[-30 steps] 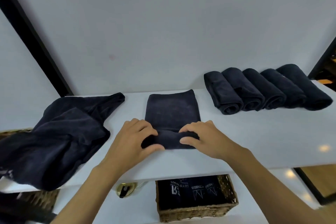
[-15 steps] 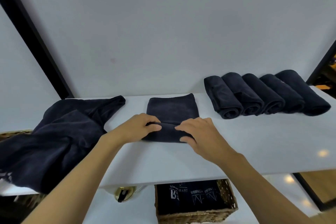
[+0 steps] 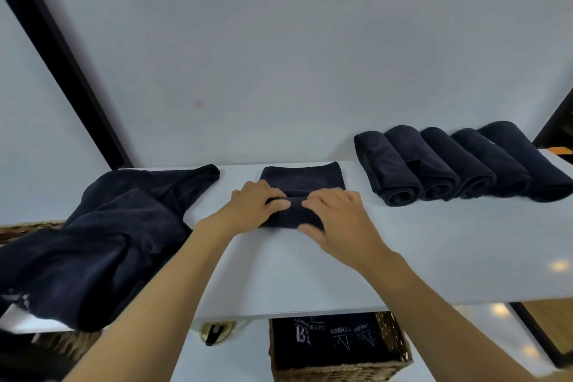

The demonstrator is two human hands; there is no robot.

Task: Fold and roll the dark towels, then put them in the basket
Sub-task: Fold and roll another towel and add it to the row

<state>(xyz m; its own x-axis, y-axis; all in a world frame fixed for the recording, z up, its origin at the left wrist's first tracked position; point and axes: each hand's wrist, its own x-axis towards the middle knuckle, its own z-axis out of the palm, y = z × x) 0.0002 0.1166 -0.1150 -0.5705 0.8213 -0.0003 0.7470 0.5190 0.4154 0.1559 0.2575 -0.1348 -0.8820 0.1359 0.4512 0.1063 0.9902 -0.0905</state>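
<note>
gripping half-rolled towel with left grip and right grip, both curled over it; rolls right of grips, heap left.

Both bare forearms reach up from the lower frame and meet at centre. The left hand and right hand (fingertips nearly touching) curl over the half-rolled towel.

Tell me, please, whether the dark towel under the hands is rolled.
Partly: the dark towel is rolled under the left hand and right hand; the rest lies flat.
</note>
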